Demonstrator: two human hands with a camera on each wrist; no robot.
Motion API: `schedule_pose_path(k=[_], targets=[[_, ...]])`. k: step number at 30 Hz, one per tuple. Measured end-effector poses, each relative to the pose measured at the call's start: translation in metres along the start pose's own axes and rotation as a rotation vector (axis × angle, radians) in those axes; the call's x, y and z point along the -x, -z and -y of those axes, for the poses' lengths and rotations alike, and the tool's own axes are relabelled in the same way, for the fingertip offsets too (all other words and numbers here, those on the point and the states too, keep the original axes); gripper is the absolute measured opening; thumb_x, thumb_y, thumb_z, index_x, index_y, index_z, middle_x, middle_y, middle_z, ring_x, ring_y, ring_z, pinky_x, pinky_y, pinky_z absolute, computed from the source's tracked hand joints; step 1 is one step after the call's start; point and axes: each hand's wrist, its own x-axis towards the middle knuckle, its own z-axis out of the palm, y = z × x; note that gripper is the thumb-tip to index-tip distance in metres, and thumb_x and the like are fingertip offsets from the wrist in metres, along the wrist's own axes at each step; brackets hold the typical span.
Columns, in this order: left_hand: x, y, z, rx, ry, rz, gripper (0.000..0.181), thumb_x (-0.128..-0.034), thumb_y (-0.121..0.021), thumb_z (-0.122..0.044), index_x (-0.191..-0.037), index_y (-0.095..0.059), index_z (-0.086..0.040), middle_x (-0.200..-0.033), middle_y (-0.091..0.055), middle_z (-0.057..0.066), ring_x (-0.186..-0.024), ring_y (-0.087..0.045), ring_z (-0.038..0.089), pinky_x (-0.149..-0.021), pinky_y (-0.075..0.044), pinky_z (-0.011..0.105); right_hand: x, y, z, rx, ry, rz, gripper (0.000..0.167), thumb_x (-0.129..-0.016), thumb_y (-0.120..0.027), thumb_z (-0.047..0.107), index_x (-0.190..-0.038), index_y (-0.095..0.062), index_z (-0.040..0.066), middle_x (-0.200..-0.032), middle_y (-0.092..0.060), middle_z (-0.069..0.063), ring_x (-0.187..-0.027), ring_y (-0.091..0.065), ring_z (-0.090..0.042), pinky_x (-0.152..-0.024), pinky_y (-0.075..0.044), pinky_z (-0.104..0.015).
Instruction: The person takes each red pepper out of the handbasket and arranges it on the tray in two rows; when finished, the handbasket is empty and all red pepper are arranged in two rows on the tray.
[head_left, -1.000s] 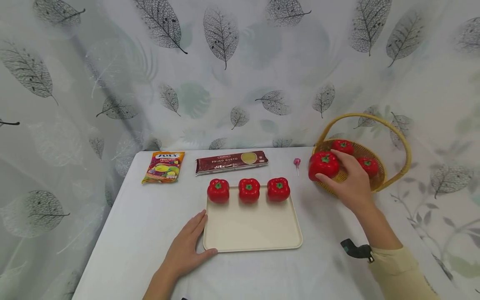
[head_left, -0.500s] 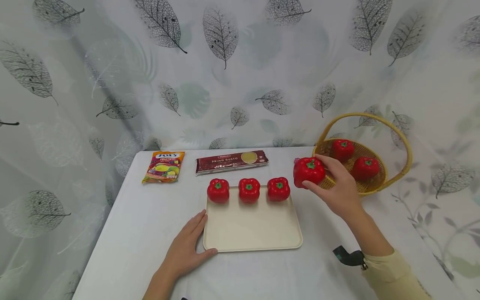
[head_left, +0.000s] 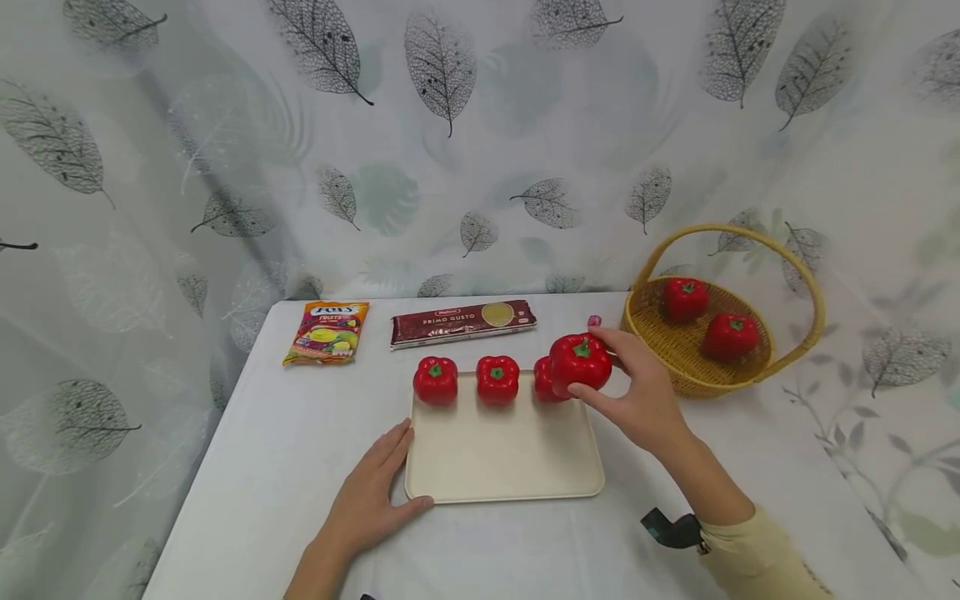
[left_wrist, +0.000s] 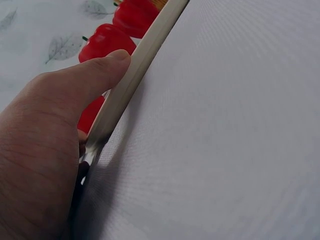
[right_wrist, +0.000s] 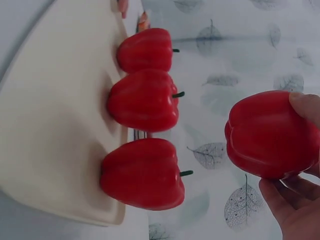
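Observation:
My right hand (head_left: 639, 392) grips a red bell pepper (head_left: 581, 365) between thumb and fingers, raised over the right end of the cream tray (head_left: 502, 467). In the head view that pepper partly covers another red pepper (head_left: 545, 382) standing on the tray; the right wrist view shows the two apart. Along the tray's far edge stand two more peppers, a middle one (head_left: 497, 380) and a left one (head_left: 436, 381). My left hand (head_left: 369, 490) rests against the tray's left edge, fingers extended along its side, thumb (left_wrist: 107, 70) at the near corner.
A yellow wicker basket (head_left: 678, 367) with a tall handle stands at the right, two red peppers (head_left: 708, 317) inside. Behind the tray lie a candy bag (head_left: 327, 333), a brown biscuit pack (head_left: 463, 323) and a pink lollipop (head_left: 595, 321). A leaf-print curtain (head_left: 480, 150) hangs behind the table.
My right hand has carried the bell pepper from the basket leftward to above the tray's right end. The left hand has stayed at the tray's edge.

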Motion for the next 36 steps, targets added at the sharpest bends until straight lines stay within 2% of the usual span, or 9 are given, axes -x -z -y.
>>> schedule_pose_path(k=[3,8,12,17,26,31,36], targets=[[-0.001,0.0,-0.001,0.002,0.001,0.003,0.108,-0.086,-0.08,-0.069,-0.17,-0.039,-0.015,-0.176,-0.034,-0.003,-0.159,-0.035,0.024,-0.123,-0.04,0.051,0.001,-0.006,0.005,-0.014,0.005,0.022,0.088,-0.077,-0.101,0.016,-0.153,-0.058,0.011,-0.147,-0.062,-0.007,-0.133,-0.06,-0.026,-0.099,-0.052,-0.018],[-0.002,0.001,-0.002,0.008,0.007,0.016,0.108,-0.0861,-0.079,-0.07,-0.17,-0.038,-0.016,-0.176,-0.032,-0.004,-0.159,-0.034,0.023,-0.123,-0.039,0.05,0.004,-0.018,0.013,-0.03,0.018,0.065,0.085,-0.078,-0.1,0.021,-0.153,-0.059,0.014,-0.147,-0.062,-0.004,-0.134,-0.06,-0.024,-0.098,-0.061,-0.039],[-0.002,0.001,-0.002,0.006,-0.009,0.0,0.108,-0.0865,-0.08,-0.07,-0.17,-0.039,-0.015,-0.176,-0.033,-0.004,-0.159,-0.034,0.023,-0.123,-0.039,0.05,0.006,-0.028,0.021,-0.051,0.034,0.095,0.084,-0.08,-0.099,0.026,-0.153,-0.059,0.016,-0.149,-0.061,-0.004,-0.136,-0.058,-0.024,-0.097,-0.063,-0.05],[-0.001,0.002,-0.001,0.007,-0.021,-0.015,0.107,-0.0864,-0.08,-0.069,-0.169,-0.041,-0.014,-0.175,-0.034,-0.003,-0.158,-0.036,0.024,-0.123,-0.04,0.05,0.007,-0.042,0.033,-0.071,0.04,0.132,0.083,-0.082,-0.098,0.031,-0.154,-0.058,0.018,-0.152,-0.059,-0.003,-0.14,-0.055,-0.024,-0.099,-0.062,-0.051],[0.0,0.001,-0.002,0.019,-0.004,-0.003,0.108,-0.0854,-0.081,-0.07,-0.17,-0.04,-0.016,-0.176,-0.033,-0.006,-0.159,-0.034,0.022,-0.122,-0.04,0.049,0.014,-0.066,0.05,-0.108,0.0,0.193,0.085,-0.081,-0.098,0.031,-0.154,-0.058,0.018,-0.153,-0.058,-0.002,-0.141,-0.054,-0.024,-0.092,-0.065,-0.045],[-0.001,0.001,-0.003,0.026,-0.015,-0.014,0.107,-0.0857,-0.08,-0.071,-0.169,-0.041,-0.017,-0.175,-0.035,-0.005,-0.158,-0.036,0.023,-0.12,-0.043,0.051,0.016,-0.083,0.052,-0.141,0.045,0.219,0.086,-0.08,-0.099,0.031,-0.154,-0.058,0.017,-0.152,-0.058,0.001,-0.14,-0.054,-0.021,-0.093,-0.064,-0.043],[-0.001,0.002,-0.003,0.016,0.017,0.016,0.109,-0.0844,-0.077,-0.075,-0.17,-0.038,-0.02,-0.176,-0.031,-0.007,-0.16,-0.033,0.021,-0.119,-0.044,0.052,0.019,-0.102,0.053,-0.201,0.083,0.263,0.085,-0.081,-0.098,0.031,-0.154,-0.057,0.019,-0.151,-0.058,0.004,-0.141,-0.053,-0.017,-0.096,-0.063,-0.045]])
